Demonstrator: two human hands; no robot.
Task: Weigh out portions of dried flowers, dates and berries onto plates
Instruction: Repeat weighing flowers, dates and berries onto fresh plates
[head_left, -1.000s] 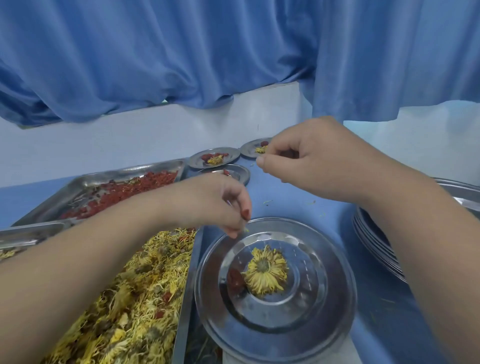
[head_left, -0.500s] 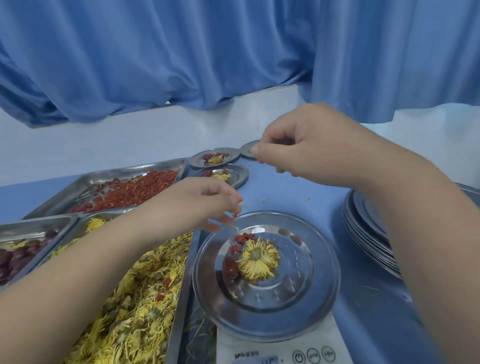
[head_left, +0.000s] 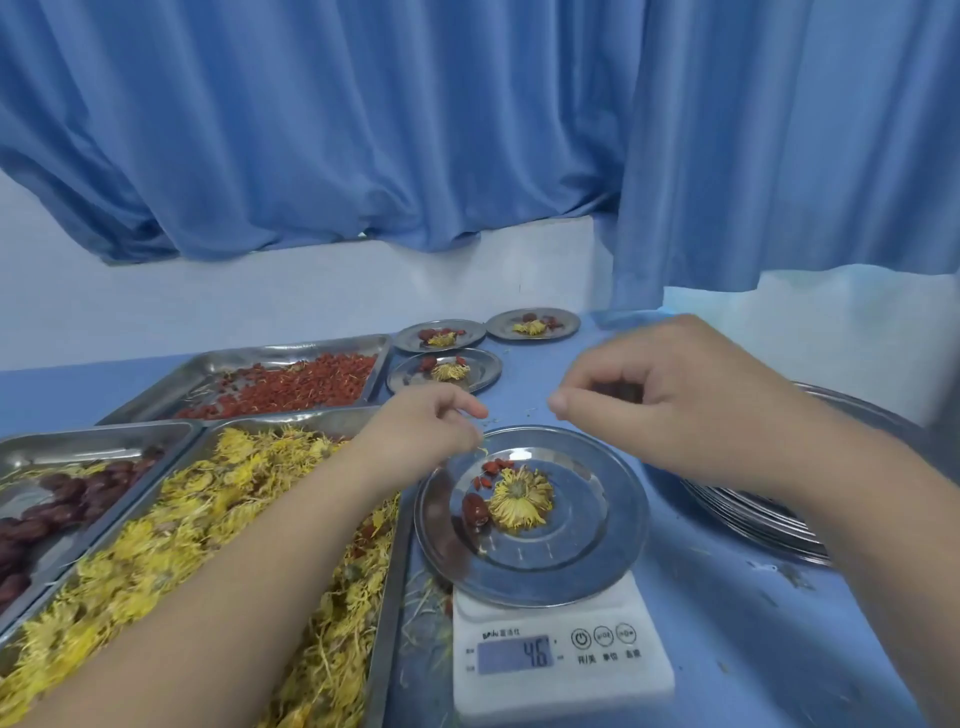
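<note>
**Portion on the scale, both hands above it**

Along the left edge of the blue worktop (head_left: 727, 623) a steel tray of dates (head_left: 78, 499) is seen, with a tray of dried flowers (head_left: 208, 519) beside it and a tray of berries (head_left: 291, 387) behind, toward the far edge. The left hand (head_left: 426, 431) is held over the far-left rim of the plate (head_left: 597, 525); its fingers are loosely curled with forefinger and thumb slightly apart, though the tips are blurred. The plate is set on a white scale (head_left: 561, 670) at the near edge, and "46" is shown on the display. On the plate a dried flower (head_left: 519, 499) lies at the centre, with a date (head_left: 475, 509) touching its left side and a few berries (head_left: 493, 467) just behind. Three filled plates (head_left: 444, 370) are grouped near the far edge. The right hand (head_left: 675, 400) is raised above the plate's far-right rim, fingers curled inward, thumb against forefinger; whether anything is pinched cannot be told. A stack of plates (head_left: 753, 514) is placed at the right edge.
</note>
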